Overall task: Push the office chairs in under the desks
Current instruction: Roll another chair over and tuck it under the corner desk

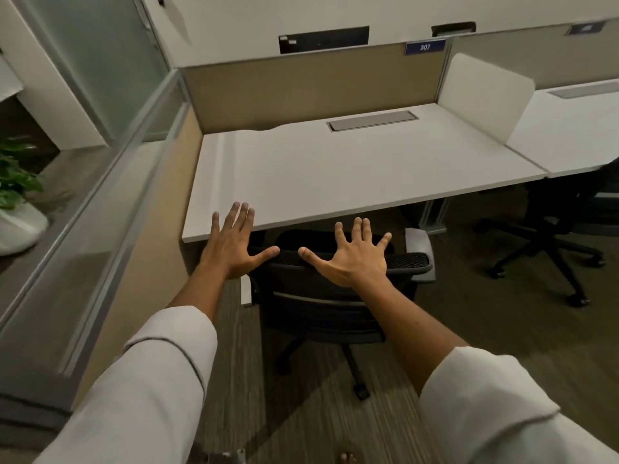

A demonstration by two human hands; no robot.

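Sleeves (140,380) nearest; both hands spread flat, fingers straight, left (234,246) and right (355,259), above chair (321,296) back. Chair tucked under bench (335,175) edge.

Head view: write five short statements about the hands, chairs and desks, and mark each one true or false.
1. Both hands, left hand and right hand, have their fingers spread straight. True.
2. The black mesh office chair in front stands far out from the white rectangular desk. False: its seat is already under the desk edge.
3. The desk top carries a laptop. False: only a grey cable hatch shows.
4. A blue sign on the partition reads 307. True.
5. A second black chair stands at the right. True.
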